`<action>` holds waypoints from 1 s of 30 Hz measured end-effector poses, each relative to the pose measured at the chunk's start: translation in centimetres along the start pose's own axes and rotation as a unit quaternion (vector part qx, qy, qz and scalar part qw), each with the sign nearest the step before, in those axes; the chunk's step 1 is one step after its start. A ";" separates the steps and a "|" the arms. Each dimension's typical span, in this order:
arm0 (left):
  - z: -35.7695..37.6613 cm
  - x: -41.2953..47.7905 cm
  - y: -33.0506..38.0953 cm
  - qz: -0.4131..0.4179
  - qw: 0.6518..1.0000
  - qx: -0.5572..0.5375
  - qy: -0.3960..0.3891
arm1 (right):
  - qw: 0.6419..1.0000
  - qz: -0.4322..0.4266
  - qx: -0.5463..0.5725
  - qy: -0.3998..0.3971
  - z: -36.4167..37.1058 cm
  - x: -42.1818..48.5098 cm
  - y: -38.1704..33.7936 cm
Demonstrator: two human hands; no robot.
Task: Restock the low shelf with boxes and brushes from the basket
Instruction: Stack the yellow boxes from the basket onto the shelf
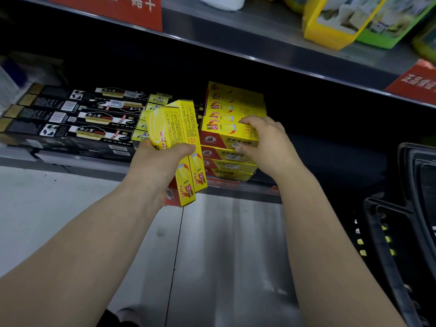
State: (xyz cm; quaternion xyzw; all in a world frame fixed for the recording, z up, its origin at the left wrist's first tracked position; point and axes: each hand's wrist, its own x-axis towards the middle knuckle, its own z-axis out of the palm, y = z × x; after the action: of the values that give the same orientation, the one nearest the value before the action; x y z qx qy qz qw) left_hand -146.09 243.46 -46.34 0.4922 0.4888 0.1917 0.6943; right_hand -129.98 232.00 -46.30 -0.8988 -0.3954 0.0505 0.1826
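Note:
My left hand (pixel 155 161) grips two long yellow boxes (pixel 181 142), held upright side by side in front of the low shelf (pixel 101 167). A stack of the same yellow and red boxes (pixel 232 107) lies flat on the shelf to the right. My right hand (pixel 264 140) holds the top front box of that stack (pixel 224 134), fingers over its right end and thumb on its front face. The black basket (pixel 401 218) stands on the floor at the right, its inside mostly hidden.
Black boxes (pixel 77 119) lie in rows on the left of the low shelf, with small yellow boxes (pixel 151 114) behind my left hand. The upper shelf (pixel 271 50) overhangs, carrying yellow and green packages (pixel 349 22) and red tags. Grey floor tiles lie below.

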 end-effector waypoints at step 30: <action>-1.0 -3.5 3.4 -0.064 0.934 0.044 -0.348 | 0.922 -0.089 0.277 -0.255 -10.6 -2.4 -4.8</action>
State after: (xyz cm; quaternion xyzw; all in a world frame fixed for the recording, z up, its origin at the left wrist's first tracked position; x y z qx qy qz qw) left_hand -147.77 242.78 -41.69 0.5258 0.2549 -0.0589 0.8094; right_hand -132.46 230.21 -34.81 -0.7300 -0.4772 0.3691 0.3212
